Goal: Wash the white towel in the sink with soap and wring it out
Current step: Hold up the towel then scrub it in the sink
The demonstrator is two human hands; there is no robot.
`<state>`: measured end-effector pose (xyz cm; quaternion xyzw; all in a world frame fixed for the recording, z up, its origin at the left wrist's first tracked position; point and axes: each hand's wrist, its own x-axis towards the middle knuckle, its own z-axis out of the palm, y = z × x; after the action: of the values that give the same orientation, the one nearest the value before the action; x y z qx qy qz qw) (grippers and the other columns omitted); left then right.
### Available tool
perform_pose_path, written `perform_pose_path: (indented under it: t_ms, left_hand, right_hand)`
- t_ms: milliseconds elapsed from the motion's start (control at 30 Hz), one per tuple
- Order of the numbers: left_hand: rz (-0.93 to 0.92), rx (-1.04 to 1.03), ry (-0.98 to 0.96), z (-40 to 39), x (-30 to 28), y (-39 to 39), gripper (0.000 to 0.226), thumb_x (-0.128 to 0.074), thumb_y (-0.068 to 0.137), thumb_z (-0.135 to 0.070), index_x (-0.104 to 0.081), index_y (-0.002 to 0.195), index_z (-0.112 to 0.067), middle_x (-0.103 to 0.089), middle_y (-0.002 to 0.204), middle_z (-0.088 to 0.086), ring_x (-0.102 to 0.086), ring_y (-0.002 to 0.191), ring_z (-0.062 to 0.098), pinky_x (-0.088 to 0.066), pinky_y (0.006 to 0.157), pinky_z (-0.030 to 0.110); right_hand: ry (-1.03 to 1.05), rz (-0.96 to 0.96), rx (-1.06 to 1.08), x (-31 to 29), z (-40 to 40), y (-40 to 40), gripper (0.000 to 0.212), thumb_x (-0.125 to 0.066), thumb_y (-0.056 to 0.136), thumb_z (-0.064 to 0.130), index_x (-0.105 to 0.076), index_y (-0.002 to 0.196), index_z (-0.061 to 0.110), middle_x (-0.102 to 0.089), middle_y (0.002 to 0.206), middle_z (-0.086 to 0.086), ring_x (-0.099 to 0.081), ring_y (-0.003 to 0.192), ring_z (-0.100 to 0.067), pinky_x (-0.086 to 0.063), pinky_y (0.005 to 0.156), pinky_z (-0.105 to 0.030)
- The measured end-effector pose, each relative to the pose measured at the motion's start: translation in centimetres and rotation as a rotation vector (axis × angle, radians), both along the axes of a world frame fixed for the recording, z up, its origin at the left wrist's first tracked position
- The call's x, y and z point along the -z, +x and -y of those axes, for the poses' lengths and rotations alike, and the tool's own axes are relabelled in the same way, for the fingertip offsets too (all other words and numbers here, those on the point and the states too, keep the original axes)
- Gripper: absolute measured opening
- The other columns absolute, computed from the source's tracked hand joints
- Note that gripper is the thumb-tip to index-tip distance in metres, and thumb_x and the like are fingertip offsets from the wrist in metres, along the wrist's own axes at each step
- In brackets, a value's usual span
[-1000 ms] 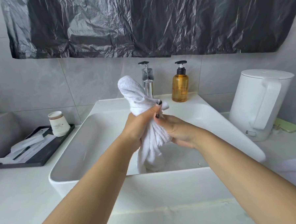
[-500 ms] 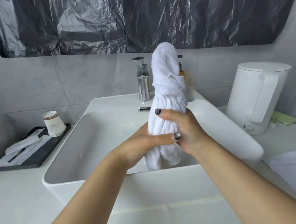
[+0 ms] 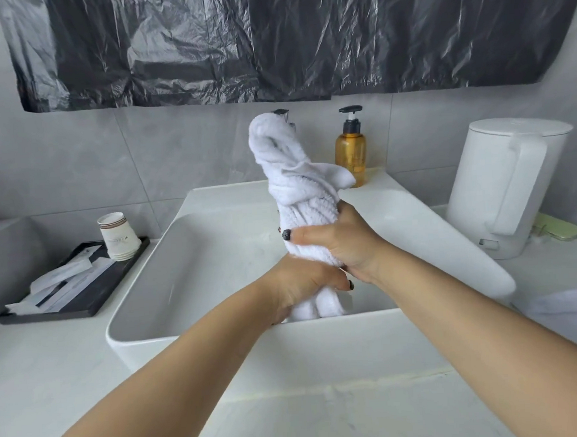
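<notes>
1. At the bottom of the frame lies the pale marble-like countertop (image 3: pixel 48 381). Both bare forearms come up across it from the lower corners towards the middle.
2. The white rectangular ceramic sink (image 3: pixel 220 342) fills the centre. Its near rim runs just under the hands, and the left half of the basin is free room.
3. The left hand (image 3: pixel 300 284) is over the near part of the basin, with fingers curled round the lower part of the twisted white terry towel (image 3: pixel 299 191).
4. The right hand (image 3: pixel 338 242) sits directly above it and touches it. Its fingers wrap the middle of the towel, and the thumb with the dark nail lies across the front.
5. The towel stands almost upright as a rope-like roll. Its lower end hangs inside the sink behind the near rim, and its top leans a little to the left.
6. On the left of the frame a black rectangular tray (image 3: pixel 84 302) carries a stack of paper cups (image 3: pixel 118 235) and wrapped white packets (image 3: pixel 63 280), close to the sink's left wall.
7. On the right a white plastic electric kettle (image 3: pixel 506 187) stands near the sink's right rim.
8. Behind the towel top, a chrome tap (image 3: pixel 283 113) is mostly hidden. An amber pump soap bottle (image 3: pixel 351 151) stands on the back ledge just beside it.
9. A black plastic sheet (image 3: pixel 271 35) covers the upper wall.
</notes>
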<state>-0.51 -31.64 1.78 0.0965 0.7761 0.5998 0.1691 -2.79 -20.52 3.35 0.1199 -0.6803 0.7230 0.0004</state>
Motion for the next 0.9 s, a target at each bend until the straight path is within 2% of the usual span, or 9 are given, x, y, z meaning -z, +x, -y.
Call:
perform_pose_path:
  t_ms: [100, 167, 300, 500, 633, 700, 767, 833, 900]
  left_hand:
    - [0.004, -0.079, -0.02, -0.5, 0.1, -0.1, 0.017, -0.072, 0.075, -0.004, -0.067, 0.089, -0.013, -0.071, 0.083, 0.011, -0.068, 0.091, 0.028, -0.055, 0.074, 0.037]
    - [0.022, -0.068, -0.067, -0.6, -0.1, 0.1, 0.027, -0.074, 0.071, -0.012, -0.069, 0.098, -0.011, -0.073, 0.091, 0.013, -0.071, 0.091, 0.028, -0.058, 0.083, 0.041]
    - [0.011, -0.048, -0.179, -0.5, -0.5, 0.1, 0.009, -0.064, 0.087, -0.007, -0.063, 0.09, -0.015, -0.064, 0.077, 0.002, -0.061, 0.068, 0.013, -0.046, 0.058, 0.022]
    - [-0.03, -0.076, -0.282, -0.7, -0.5, -0.1, 0.021, -0.054, 0.086, 0.002, -0.052, 0.071, -0.012, -0.049, 0.063, 0.004, -0.049, 0.056, 0.016, -0.038, 0.052, 0.021]
    - [-0.03, -0.19, -0.111, -0.4, -0.6, -0.6, 0.005, -0.066, 0.081, -0.008, -0.063, 0.084, -0.011, -0.065, 0.075, 0.003, -0.062, 0.07, 0.015, -0.049, 0.064, 0.026]
    - [0.049, -0.246, 0.01, 0.3, -0.9, -0.8, 0.026, -0.075, 0.072, -0.024, -0.068, 0.094, -0.011, -0.072, 0.078, 0.001, -0.068, 0.074, 0.015, -0.051, 0.066, 0.024]
    - [0.164, -0.238, 0.093, 1.2, -1.1, -1.2, 0.055, -0.077, 0.062, -0.043, -0.069, 0.108, -0.015, -0.077, 0.093, 0.008, -0.07, 0.09, 0.022, -0.054, 0.084, 0.035]
    - [0.221, -0.205, 0.165, 2.0, -1.7, -1.0, 0.054, -0.074, 0.067, -0.052, -0.07, 0.112, -0.022, -0.075, 0.107, 0.011, -0.065, 0.103, 0.027, -0.052, 0.092, 0.05]
    - [0.263, -0.184, 0.295, 2.4, -1.6, -1.1, 0.061, -0.076, 0.064, -0.055, -0.068, 0.117, -0.025, -0.071, 0.119, 0.009, -0.063, 0.114, 0.031, -0.052, 0.09, 0.061]
  right_hand:
    - [0.109, -0.011, 0.03, -0.1, 0.4, -0.2, 0.059, -0.088, 0.058, 0.021, -0.066, 0.112, 0.015, -0.074, 0.104, 0.001, -0.07, 0.1, -0.012, -0.056, 0.091, -0.036]
    - [0.16, -0.02, 0.047, -0.2, 0.5, -0.3, 0.05, -0.087, 0.062, 0.016, -0.067, 0.107, 0.017, -0.074, 0.103, 0.001, -0.07, 0.098, -0.009, -0.057, 0.088, -0.032]
    - [0.231, -0.052, 0.105, -0.1, 0.9, -0.4, 0.034, -0.078, 0.071, 0.004, -0.067, 0.101, 0.015, -0.073, 0.101, -0.005, -0.069, 0.094, -0.014, -0.056, 0.083, -0.031]
    - [0.281, -0.073, 0.158, 0.3, 1.4, -1.1, 0.036, -0.073, 0.067, 0.004, -0.065, 0.101, 0.013, -0.071, 0.097, -0.008, -0.066, 0.086, -0.018, -0.053, 0.075, -0.033]
    - [0.258, -0.118, 0.244, -0.8, 1.7, -1.6, 0.047, -0.078, 0.06, 0.015, -0.064, 0.105, 0.016, -0.072, 0.095, 0.0, -0.069, 0.089, -0.015, -0.059, 0.082, -0.039]
    - [0.197, -0.131, 0.283, -2.2, 2.0, -1.9, 0.047, -0.08, 0.063, 0.014, -0.064, 0.107, 0.015, -0.072, 0.095, 0.001, -0.07, 0.087, -0.014, -0.059, 0.08, -0.038]
    - [0.088, -0.132, 0.321, -3.7, 2.3, -2.3, 0.047, -0.08, 0.063, 0.013, -0.064, 0.108, 0.015, -0.073, 0.096, 0.001, -0.071, 0.087, -0.014, -0.06, 0.08, -0.038]
    - [-0.013, -0.142, 0.35, -4.9, 2.6, -2.5, 0.047, -0.079, 0.065, 0.009, -0.063, 0.11, 0.014, -0.072, 0.098, 0.001, -0.071, 0.087, -0.014, -0.06, 0.079, -0.036]
    - [-0.103, -0.147, 0.359, -5.6, 2.8, -2.7, 0.041, -0.078, 0.068, 0.004, -0.062, 0.105, 0.016, -0.072, 0.095, 0.002, -0.071, 0.085, -0.013, -0.059, 0.076, -0.033]
